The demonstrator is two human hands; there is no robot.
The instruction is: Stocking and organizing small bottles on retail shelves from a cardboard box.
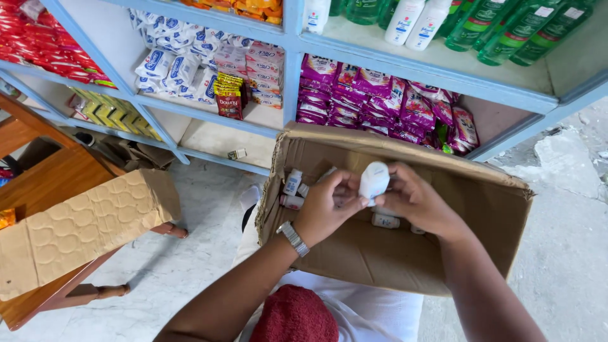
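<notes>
Head view: both hands, left hand (326,206) and right hand (415,199), clamp one small white bottle (373,180) above the open cardboard box (405,253), lifted clear of other bottles (292,183) inside.

The small white bottle (373,180) is smooth, slightly glossy plastic, and the box (443,209) under it is matt brown cardboard with torn, rough edges. A shiny metal watch band (293,238) circles the left wrist. The shelf (405,66) looks like painted wood, the packets (380,95) on it glossy foil, the floor (183,253) rough stone.
</notes>
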